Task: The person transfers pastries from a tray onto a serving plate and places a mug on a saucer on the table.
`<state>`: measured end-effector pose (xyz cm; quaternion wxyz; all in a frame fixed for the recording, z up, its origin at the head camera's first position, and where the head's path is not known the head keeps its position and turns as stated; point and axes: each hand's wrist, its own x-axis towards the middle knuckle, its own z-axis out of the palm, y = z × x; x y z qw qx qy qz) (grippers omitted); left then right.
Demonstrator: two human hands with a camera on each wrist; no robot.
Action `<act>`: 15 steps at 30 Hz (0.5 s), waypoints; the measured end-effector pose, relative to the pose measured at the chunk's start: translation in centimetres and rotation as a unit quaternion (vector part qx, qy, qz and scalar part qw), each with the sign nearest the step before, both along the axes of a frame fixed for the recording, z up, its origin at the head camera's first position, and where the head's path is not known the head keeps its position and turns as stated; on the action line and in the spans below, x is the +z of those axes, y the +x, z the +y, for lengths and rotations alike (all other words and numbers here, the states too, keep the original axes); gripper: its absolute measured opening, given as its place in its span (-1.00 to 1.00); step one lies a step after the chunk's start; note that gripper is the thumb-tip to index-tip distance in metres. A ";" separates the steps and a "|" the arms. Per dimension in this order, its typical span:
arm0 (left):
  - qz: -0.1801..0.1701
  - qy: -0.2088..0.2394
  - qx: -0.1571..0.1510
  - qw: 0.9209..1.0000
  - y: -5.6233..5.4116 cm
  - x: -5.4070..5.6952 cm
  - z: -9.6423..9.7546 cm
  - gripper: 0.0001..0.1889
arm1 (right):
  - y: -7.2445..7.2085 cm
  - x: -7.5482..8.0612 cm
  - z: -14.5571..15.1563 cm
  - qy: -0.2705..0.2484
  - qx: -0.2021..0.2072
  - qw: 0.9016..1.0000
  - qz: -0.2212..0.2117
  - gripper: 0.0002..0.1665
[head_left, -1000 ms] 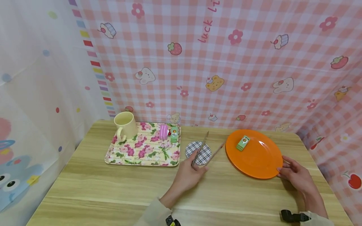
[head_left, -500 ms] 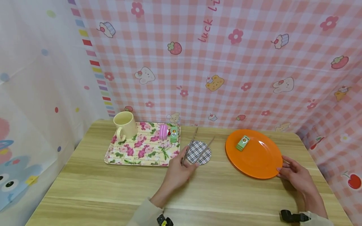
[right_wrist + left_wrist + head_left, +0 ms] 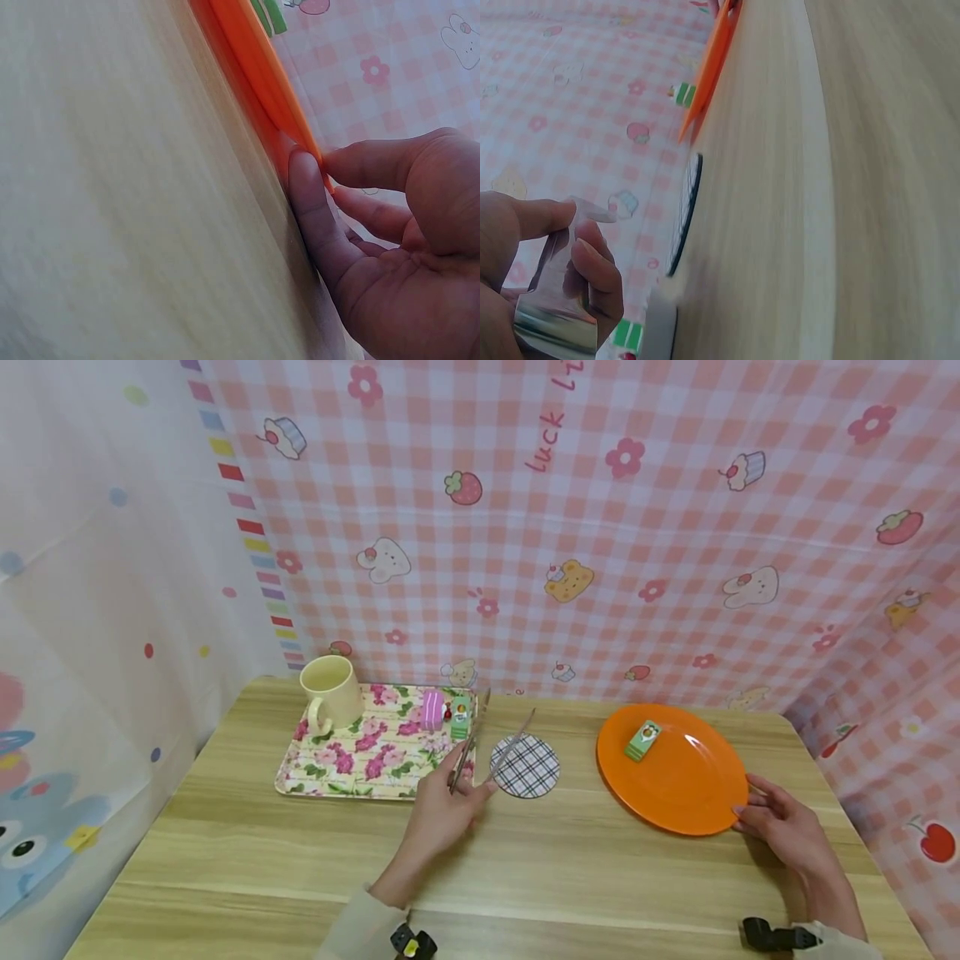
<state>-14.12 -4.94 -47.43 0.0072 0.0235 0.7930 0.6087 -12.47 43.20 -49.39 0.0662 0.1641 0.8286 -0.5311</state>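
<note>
My left hand point(image 3: 442, 806) holds a pair of metal tongs point(image 3: 555, 322), thumb and fingers on its two spread arms. Nothing sits between the tips. One arm of the tongs overlaps the right edge of the floral tray point(image 3: 352, 787); the other crosses the plaid round coaster point(image 3: 534, 772). On the tray lie a small green box point(image 3: 460, 718) and a purple striped toy cake piece point(image 3: 432, 711). At the right, my right hand point(image 3: 787, 831) pinches the rim of an orange plate point(image 3: 289, 97), thumb and fingers on either side. Another small green box point(image 3: 643, 740) lies on the plate.
A cream mug point(image 3: 336, 697) stands at the tray's back left corner. The wooden table point(image 3: 570, 885) ends at a pink checked cloth point(image 3: 660, 518) hanging behind, with a white patterned cloth point(image 3: 97, 585) on the left.
My left hand and the tongs have moved left, from over the coaster to the tray's right edge. My right hand and the plate have stayed in place.
</note>
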 end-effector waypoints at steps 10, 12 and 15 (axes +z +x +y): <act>-0.012 -0.001 0.032 0.999 0.1 0.1 -2.4 -0.20 | 0.0 0.1 -0.2 0.013 -0.002 1.000 -0.006 -0.03; -0.013 -0.008 0.038 0.999 0.0 0.2 -2.8 -0.21 | 0.0 0.1 -0.1 0.011 -0.002 1.000 -0.005 -0.03; -0.019 -0.011 0.046 0.999 0.0 0.4 -3.3 -0.20 | 0.0 0.1 -0.1 0.007 -0.002 1.000 -0.003 -0.03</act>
